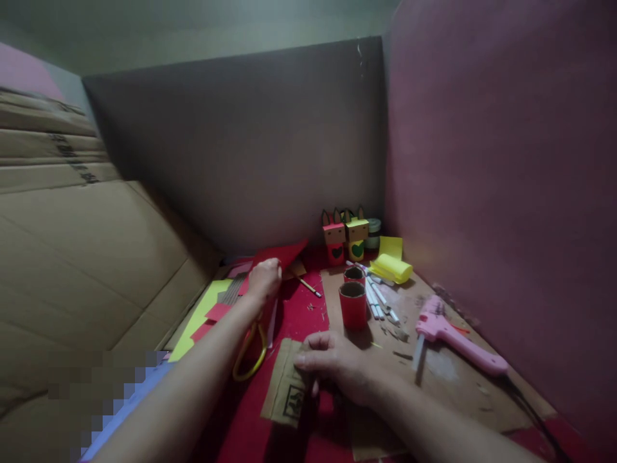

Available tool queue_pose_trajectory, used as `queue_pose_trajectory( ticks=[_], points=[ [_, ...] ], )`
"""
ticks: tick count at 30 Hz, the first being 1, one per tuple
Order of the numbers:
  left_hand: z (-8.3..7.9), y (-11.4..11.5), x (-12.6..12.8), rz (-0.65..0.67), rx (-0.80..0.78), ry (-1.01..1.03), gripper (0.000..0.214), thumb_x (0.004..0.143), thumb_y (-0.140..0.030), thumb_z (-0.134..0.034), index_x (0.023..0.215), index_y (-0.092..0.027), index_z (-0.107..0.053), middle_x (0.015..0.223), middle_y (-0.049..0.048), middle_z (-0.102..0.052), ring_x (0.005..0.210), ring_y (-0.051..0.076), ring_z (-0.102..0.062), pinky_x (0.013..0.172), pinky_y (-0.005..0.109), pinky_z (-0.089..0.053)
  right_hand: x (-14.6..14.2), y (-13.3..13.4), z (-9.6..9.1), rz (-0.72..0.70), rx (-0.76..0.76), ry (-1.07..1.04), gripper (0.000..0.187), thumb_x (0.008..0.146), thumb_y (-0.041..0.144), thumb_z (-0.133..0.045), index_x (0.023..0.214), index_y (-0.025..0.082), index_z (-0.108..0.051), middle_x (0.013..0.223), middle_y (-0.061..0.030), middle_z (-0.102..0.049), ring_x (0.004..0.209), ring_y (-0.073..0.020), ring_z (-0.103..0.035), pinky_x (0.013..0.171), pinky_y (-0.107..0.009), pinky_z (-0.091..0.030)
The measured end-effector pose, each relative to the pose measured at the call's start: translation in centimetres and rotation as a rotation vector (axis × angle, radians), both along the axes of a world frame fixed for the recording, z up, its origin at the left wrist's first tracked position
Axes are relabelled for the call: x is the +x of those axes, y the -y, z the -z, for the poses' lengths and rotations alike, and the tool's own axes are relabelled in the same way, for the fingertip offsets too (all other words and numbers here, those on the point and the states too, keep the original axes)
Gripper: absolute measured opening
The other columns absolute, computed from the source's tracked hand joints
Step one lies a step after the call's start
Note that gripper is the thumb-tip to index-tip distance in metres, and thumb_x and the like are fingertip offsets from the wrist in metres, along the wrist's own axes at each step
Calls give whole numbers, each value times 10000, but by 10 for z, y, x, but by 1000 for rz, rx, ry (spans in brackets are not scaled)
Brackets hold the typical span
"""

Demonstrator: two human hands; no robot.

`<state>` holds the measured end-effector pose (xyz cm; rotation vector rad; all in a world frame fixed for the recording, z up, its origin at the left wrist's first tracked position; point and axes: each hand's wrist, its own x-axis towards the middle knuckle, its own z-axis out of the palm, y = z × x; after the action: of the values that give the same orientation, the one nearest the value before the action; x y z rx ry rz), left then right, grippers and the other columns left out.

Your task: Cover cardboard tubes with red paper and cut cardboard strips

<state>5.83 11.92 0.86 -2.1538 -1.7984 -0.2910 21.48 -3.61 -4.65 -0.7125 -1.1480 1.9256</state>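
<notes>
My right hand [342, 366] pinches a small brown cardboard piece [284, 382] with a dark printed mark, held above the red table surface. Farther out on the left, my left hand [264, 280] is closed at the edge of a red paper sheet [289, 252], which tilts up behind it. Its fingertips are partly hidden. Yellow-handled scissors [250, 360] lie below that hand, their blades out of sight beneath my forearm. Just beyond my right hand stand two red tubes [353, 305] with open tops, one behind the other.
A pink glue gun [453, 337] with a cord lies at right on a cardboard sheet [491, 405]. Several white markers [376, 299], a yellow roll [393, 268] and a pencil [308, 285] lie farther back. Two eared box figures [333, 235] stand near the wall. Yellow paper [193, 334] is left.
</notes>
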Motion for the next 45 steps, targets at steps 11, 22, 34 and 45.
queue_pose_trajectory(
  ticks=[11, 22, 34, 45],
  points=[
    [-19, -10, -10, 67, 70, 214, 233, 876, -308, -514, 1023, -141, -584, 986, 53, -627, 840, 156, -614, 740, 349, -518, -1, 8, -8, 70, 114, 195, 200, 650, 322, -658, 628, 163, -540, 480, 48, -529, 353, -56, -433, 343, -183, -264],
    [-36, -9, -8, 71, 310, 177, 246, 865, -236, -423, 966, -185, -640, 959, 81, -695, 880, 209, -647, 751, 290, -453, -3, 7, -5, 319, 511, 243, 35, 661, 212, -688, 666, 178, -683, 954, -44, -595, 887, -178, -566, 789, -306, -423],
    [-121, 2, -16, 12, 476, 32, 303, 875, -249, -364, 1028, -128, -597, 974, 114, -668, 891, 244, -628, 723, 314, -435, 5, 10, -16, 260, 404, 285, 149, 702, 282, -660, 602, 181, -706, 891, -46, -578, 855, -194, -554, 779, -311, -406],
    [-2, 150, -55, 273, -3, -379, 155, 826, -101, -424, 776, -157, -559, 710, 69, -581, 626, 208, -571, 493, 288, -351, 9, 8, -12, 237, 511, 367, 116, 669, 232, -580, 607, 170, -656, 853, -46, -556, 842, -199, -533, 776, -311, -390]
  ],
)
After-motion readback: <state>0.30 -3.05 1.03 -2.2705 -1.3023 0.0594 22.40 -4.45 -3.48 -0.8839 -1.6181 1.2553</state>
